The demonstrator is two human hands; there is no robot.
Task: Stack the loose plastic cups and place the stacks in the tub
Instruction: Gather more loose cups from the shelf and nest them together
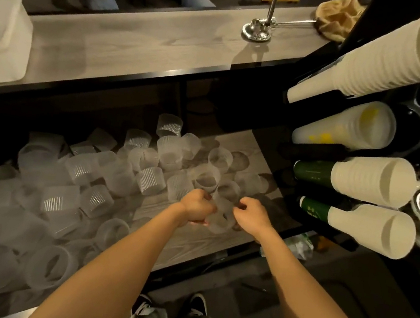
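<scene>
We found the left hand (pixel 197 206) and right hand (pixel 251 215) with fingers curled round the frosted cups (pixel 221 219) held between them, just above the lower shelf (pixel 218 241). The loose cups (pixel 151 180) lay strewn across that shelf, mostly to the left. We judged them light, thin-walled, slippery and easily crushed. Hold should be taken lightly round the ribbed wall, near the rim.
</scene>
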